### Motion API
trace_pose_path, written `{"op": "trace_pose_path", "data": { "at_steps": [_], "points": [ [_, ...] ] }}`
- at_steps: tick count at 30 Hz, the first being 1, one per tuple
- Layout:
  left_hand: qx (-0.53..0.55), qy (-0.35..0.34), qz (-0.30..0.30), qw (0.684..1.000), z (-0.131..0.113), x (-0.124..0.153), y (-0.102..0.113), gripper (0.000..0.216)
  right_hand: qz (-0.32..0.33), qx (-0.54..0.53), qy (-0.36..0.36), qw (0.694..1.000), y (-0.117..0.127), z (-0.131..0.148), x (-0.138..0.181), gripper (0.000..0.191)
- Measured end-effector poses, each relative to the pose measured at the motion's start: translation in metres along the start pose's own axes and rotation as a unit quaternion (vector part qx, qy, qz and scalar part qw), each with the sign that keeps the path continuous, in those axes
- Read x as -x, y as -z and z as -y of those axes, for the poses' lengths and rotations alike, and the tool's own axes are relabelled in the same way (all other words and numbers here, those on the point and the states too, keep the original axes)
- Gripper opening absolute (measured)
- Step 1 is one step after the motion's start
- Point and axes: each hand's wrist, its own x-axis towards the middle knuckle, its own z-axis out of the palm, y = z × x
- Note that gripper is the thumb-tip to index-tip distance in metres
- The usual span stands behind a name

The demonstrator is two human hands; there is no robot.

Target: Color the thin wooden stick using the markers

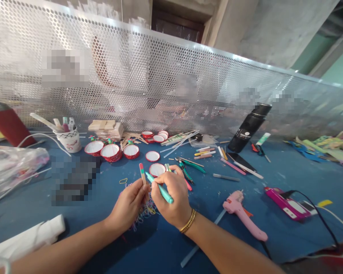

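Observation:
My left hand (132, 201) pinches a wooden craft stick (142, 172) upright; its top end is coloured red, with a green band below. In my right hand (173, 194) is a teal marker (161, 188), its tip close beside the stick; I cannot tell whether it touches. Under and between my hands lies a heap of small coloured rubber bands (145, 213), partly hidden by them. Just beyond, a red-rimmed paper baking cup (157, 169) sits near the marker tip. Green-handled pliers (185, 171) rest right behind my right hand.
Red paper cups (111, 152) and a bundle of craft sticks (106, 128) stand at the back. To the right are a pink glue gun (242, 213), a black bottle (248, 129), a magenta device (287, 203) with cables and several markers (205, 153). A perforated metal screen (160, 76) borders the table.

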Motion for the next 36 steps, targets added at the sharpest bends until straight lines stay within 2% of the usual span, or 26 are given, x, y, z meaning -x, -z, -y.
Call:
{"op": "trace_pose_path", "data": {
  "at_steps": [23,29,36],
  "points": [
    [0.005,-0.001,-0.007,1.000,-0.0010,-0.0002,-0.0007,0.036,0.013,0.000,0.003,1.000,-0.0007,0.0012,0.0002,0.007],
    [-0.002,0.000,-0.009,1.000,-0.0010,-0.0002,-0.0002,0.036,-0.004,-0.002,0.000,1.000,0.0005,-0.0009,-0.0002,0.008],
    [0.008,-0.004,-0.004,1.000,-0.0039,0.0001,-0.0001,0.036,0.015,-0.008,0.005,1.000,0.0001,0.0029,-0.0004,0.007]
  ]
}}
